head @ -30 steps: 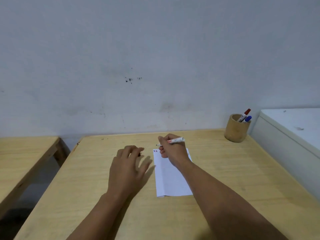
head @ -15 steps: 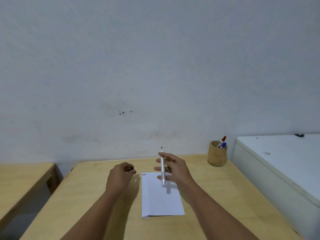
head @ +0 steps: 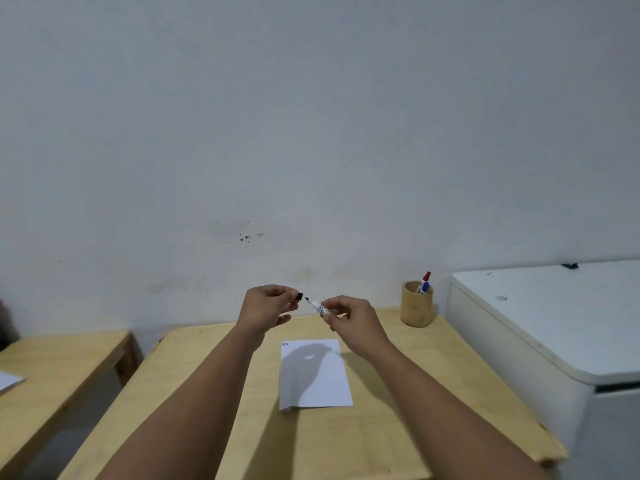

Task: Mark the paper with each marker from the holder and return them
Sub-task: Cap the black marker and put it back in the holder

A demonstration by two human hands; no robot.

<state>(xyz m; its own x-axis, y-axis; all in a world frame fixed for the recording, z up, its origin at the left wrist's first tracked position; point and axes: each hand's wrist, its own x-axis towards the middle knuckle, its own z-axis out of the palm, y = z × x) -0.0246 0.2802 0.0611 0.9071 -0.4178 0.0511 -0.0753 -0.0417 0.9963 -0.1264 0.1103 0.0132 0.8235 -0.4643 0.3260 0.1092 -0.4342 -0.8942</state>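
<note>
Since the last frame you have lifted both hands off the table (head: 381,441) and turned the marker (head: 320,308) from upright to nearly level, its black tip pointing at your left hand (head: 268,304). Your right hand (head: 353,322) pinches the marker's white barrel between thumb and fingertips, and your left fingers are closed on the dark cap (head: 299,296), just short of the tip. The paper (head: 315,379) lies flat below your hands, and the holder (head: 416,303) with a red and a blue marker stands well to the right.
</note>
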